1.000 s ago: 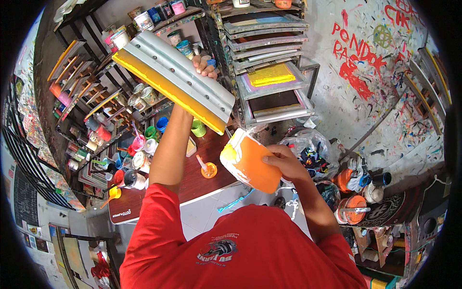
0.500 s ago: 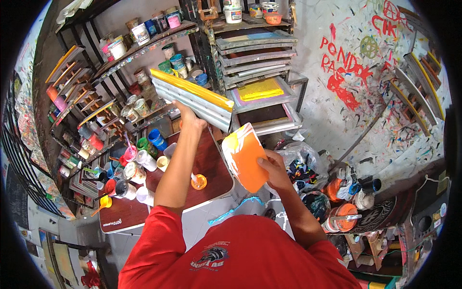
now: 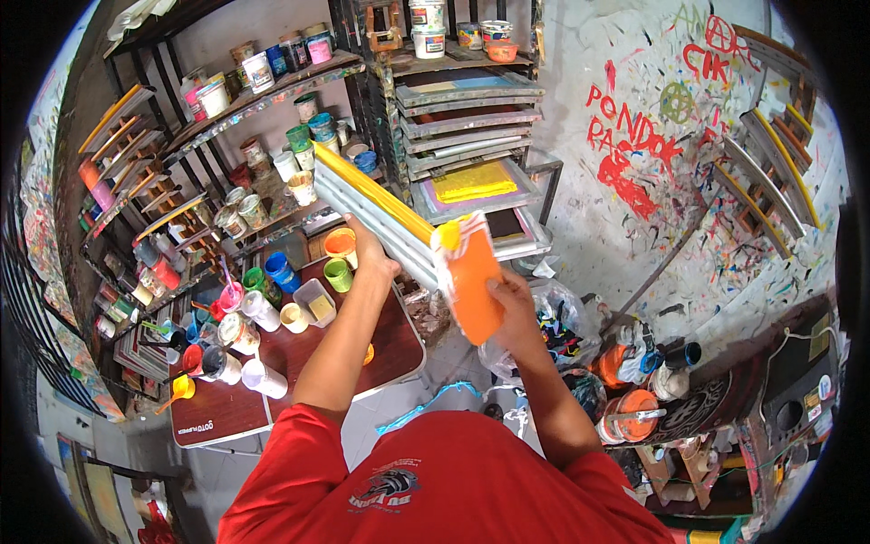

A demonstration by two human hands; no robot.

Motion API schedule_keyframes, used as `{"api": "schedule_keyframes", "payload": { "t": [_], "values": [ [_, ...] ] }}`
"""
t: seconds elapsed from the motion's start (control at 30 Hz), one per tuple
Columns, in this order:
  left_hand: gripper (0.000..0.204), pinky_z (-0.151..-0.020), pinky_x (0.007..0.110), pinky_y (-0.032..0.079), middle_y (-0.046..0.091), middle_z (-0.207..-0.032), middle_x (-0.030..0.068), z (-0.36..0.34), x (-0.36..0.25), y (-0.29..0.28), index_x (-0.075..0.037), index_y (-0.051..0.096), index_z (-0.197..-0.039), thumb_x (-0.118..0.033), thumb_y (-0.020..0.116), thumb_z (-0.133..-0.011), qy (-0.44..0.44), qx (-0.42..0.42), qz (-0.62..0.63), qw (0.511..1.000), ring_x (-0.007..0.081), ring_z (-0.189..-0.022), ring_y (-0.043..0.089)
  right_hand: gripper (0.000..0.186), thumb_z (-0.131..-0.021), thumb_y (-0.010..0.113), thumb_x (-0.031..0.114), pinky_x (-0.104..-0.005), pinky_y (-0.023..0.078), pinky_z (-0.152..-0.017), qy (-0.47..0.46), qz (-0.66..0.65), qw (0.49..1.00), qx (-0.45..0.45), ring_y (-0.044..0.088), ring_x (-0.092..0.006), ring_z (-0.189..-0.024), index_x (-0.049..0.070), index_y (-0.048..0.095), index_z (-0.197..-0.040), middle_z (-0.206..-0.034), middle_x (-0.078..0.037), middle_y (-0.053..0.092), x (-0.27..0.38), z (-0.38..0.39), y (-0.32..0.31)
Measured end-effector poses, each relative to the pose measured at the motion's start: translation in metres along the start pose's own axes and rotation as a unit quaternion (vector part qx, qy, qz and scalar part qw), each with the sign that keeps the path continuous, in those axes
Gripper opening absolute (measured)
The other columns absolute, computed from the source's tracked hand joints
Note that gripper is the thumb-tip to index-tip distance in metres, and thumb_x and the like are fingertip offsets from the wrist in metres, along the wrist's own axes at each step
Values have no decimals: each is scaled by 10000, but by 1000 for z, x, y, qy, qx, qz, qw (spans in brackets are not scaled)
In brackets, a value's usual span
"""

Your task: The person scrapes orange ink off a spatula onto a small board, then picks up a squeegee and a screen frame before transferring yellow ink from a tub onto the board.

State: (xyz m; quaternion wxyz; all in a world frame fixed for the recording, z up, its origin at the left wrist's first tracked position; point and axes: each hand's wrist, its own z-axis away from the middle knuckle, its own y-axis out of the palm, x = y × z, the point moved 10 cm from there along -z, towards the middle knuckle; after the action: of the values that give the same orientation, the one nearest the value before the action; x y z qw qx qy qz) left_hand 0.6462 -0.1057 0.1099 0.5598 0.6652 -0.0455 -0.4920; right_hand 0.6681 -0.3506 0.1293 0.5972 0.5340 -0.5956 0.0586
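My left hand (image 3: 370, 247) is closed around a long squeegee (image 3: 391, 228), gripping it from beneath its grey metal holder. Yellow ink coats the squeegee's upper edge, which slants from far left down to near right. In my right hand (image 3: 517, 306), pinched at its right side, is an orange flat scraper (image 3: 477, 295). White and yellow ink smears its top and left edge. The scraper's upper left part overlaps the right end of the squeegee; whether they touch there is hard to make out.
A dark red table (image 3: 308, 381) below left carries several paint cups and tubs. Paint shelves (image 3: 272, 95) stand behind it, beside a rack of stacked printing screens (image 3: 471, 118). To the right are a plastic bag of scraps (image 3: 553, 326), orange buckets (image 3: 634, 415) and a paint-splattered wall (image 3: 616, 245).
The squeegee has tilted more steeply and its far end has shifted right. The scraper has turned more upright, its inked top now against the squeegee's right end. The whole view has shifted slightly.
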Motion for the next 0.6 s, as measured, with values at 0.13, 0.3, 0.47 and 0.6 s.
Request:
{"api": "schedule_keyframes", "payload": {
  "t": [0.13, 0.3, 0.47, 0.6],
  "values": [
    [671, -999, 447, 401, 489, -1325, 112, 11, -13, -12, -75, 393, -1351, -595, 310, -934, 64, -47, -71, 994, 286, -1172, 504, 251, -910, 514, 111, -244, 482, -742, -60, 124, 989, -56, 604, -105, -844, -48, 587, -1090, -964, -62, 642, 41, 5, -16],
    [508, -868, 361, 474, 587, -1136, 133, 17, -45, -11, 26, 450, -1253, -399, 428, -976, 200, -29, -169, 965, 231, -1005, 591, 196, -906, 530, 91, -224, 461, -691, -86, 268, 953, -112, 564, -65, -778, -46, 605, -1024, -898, -30, 634, 57, 15, -29],
    [359, -809, 305, 463, 618, -1035, 120, 32, -63, 7, 49, 512, -1157, -257, 486, -972, 287, -17, -189, 939, 178, -898, 586, 163, -906, 530, 91, -221, 444, -636, -84, 334, 931, -123, 544, -55, -715, -35, 618, -959, -827, -15, 622, 51, 14, -36],
    [369, -857, 317, 429, 605, -1063, 141, 31, -63, 21, 62, 507, -1181, -236, 501, -963, 317, -28, -313, 895, 192, -946, 554, 220, -913, 528, 111, -240, 460, -699, -85, 301, 941, -129, 572, -80, -773, -32, 607, -1061, -909, -20, 637, 52, 17, -41]
  ]
}}
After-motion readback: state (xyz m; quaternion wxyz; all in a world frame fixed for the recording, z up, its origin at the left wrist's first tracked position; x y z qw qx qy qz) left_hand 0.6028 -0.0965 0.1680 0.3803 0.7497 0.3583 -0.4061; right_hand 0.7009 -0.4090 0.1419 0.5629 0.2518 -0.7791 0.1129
